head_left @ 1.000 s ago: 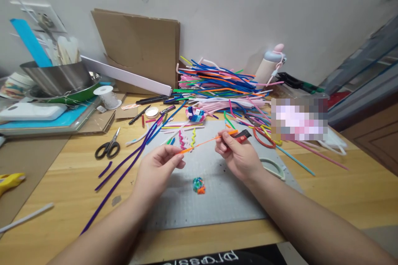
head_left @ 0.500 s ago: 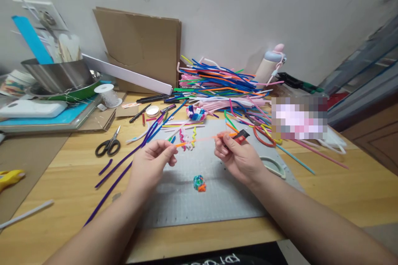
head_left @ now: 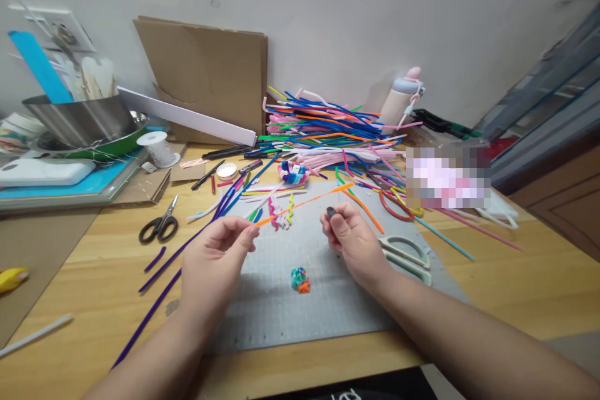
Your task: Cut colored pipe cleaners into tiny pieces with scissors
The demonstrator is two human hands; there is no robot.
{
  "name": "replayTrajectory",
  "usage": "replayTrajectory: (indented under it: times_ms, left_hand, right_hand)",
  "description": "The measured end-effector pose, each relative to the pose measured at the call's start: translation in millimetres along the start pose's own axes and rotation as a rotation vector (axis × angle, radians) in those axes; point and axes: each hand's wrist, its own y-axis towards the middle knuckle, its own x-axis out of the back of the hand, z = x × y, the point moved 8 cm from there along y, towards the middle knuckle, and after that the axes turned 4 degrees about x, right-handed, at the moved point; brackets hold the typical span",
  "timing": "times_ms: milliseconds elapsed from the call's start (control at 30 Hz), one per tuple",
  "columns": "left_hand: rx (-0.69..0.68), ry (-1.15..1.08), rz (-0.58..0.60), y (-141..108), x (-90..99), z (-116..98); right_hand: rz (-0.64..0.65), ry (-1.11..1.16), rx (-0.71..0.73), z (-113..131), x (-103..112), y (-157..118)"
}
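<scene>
My left hand (head_left: 222, 256) is closed in a pinch on the near end of an orange pipe cleaner (head_left: 300, 203). The stem slants up to the right, thin along its middle and fluffy at both ends, its far end free. My right hand (head_left: 354, 234) is closed around a small tool with a dark end (head_left: 330, 212) poking out by the thumb; the fingers cover the rest. Below and between my hands, a small teal-and-orange fuzzy piece (head_left: 300, 279) lies on the grey cutting mat (head_left: 262, 319).
Pale-handled scissors (head_left: 407, 256) lie beside my right wrist; black scissors (head_left: 159, 222) are at the left. Curled pipe-cleaner bits (head_left: 280, 212) and a multicoloured coil (head_left: 292, 172) lie behind my hands. A large pipe-cleaner pile (head_left: 328, 122) and a bottle (head_left: 398, 103) stand near the wall.
My right hand has let go of the orange pipe cleaner, whose right end now sticks up free. The black-and-red tool has turned within my right hand and is mostly hidden.
</scene>
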Motion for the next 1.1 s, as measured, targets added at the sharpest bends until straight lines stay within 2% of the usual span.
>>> replayTrajectory:
  times_ms: [333,867,1100]
  left_hand:
    - [0.011,0.051,0.038,2,-5.1,4]
    - [0.020,0.062,0.028,0,-4.0,1]
    - [0.009,0.059,0.023,1,-3.6,1]
  right_hand:
    - [-0.031,0.031,0.045,8,3,1]
    - [-0.035,0.030,0.060,12,3,2]
    - [-0.021,0.015,0.022,7,4,1]
